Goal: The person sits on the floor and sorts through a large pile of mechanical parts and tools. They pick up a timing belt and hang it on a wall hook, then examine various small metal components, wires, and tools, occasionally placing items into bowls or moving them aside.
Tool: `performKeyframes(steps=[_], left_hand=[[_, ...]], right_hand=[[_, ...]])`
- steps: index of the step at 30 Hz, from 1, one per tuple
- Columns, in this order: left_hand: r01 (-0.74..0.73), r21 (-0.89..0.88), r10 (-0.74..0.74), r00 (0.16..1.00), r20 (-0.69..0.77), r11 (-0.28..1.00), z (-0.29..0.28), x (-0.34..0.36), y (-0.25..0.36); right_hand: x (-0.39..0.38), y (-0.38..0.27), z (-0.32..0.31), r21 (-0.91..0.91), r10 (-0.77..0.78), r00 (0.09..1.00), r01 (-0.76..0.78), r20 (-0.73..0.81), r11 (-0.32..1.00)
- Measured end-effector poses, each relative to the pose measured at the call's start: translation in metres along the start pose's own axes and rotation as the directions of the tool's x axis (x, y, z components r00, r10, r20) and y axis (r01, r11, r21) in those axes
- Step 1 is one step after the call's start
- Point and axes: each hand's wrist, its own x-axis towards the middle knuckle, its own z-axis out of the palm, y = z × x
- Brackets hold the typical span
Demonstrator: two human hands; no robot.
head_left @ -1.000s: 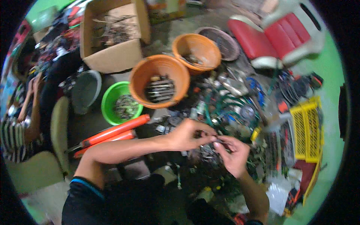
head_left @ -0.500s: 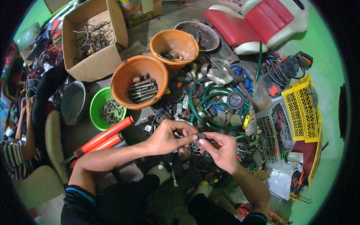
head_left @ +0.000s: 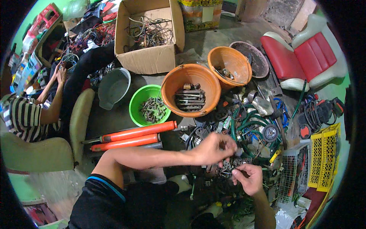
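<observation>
A person's bare hands work low over a pile of mixed metal parts [head_left: 228,165] spread across a floor. The left hand [head_left: 213,149], blurred, is half closed with fingers curled toward the thumb; whether it grips anything cannot be told. The right hand [head_left: 249,179] is partly closed just beside it, thumb and forefinger nearly meeting at the pile; any small piece between them is too small to make out. The two hands are apart

Beyond them, a green basin [head_left: 146,91] holds small metal pieces [head_left: 153,110], and an orange bucket [head_left: 187,75] just beside it holds rod-like metal parts [head_left: 190,100]. A second orange bucket [head_left: 228,56] has a few pieces at its bottom, near a grey basin [head_left: 253,51]. A cardboard box [head_left: 146,60] contains tangled cables [head_left: 152,34]

The left forearm stretches nearly level from a bent elbow; the right rises from the lower edge, its hand angled up and leftward. At far left, another person in a striped shirt [head_left: 32,116] sits with hands close together
</observation>
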Motion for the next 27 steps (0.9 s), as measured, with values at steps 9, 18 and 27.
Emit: performKeyframes(steps=[9,18,27], left_hand=[[0.173,0.587,0.124,0.894,-0.431,0.791,-0.172,0.112,-0.02],[0.374,0.89,0.037,0.917,-0.397,0.262,-0.24,0.145,-0.079],[0.277,0.948,-0.112,0.949,-0.296,-0.157,-0.25,0.151,-0.092]], right_hand=[[-0.004,0.022,-0.005,-0.153,0.013,1.0,-0.009,0.024,0.988],[-0.003,0.028,-0.007,-0.237,-0.027,1.0,0.03,0.014,0.971],[-0.011,0.038,-0.016,-0.33,-0.061,0.997,0.045,-0.038,0.943]])
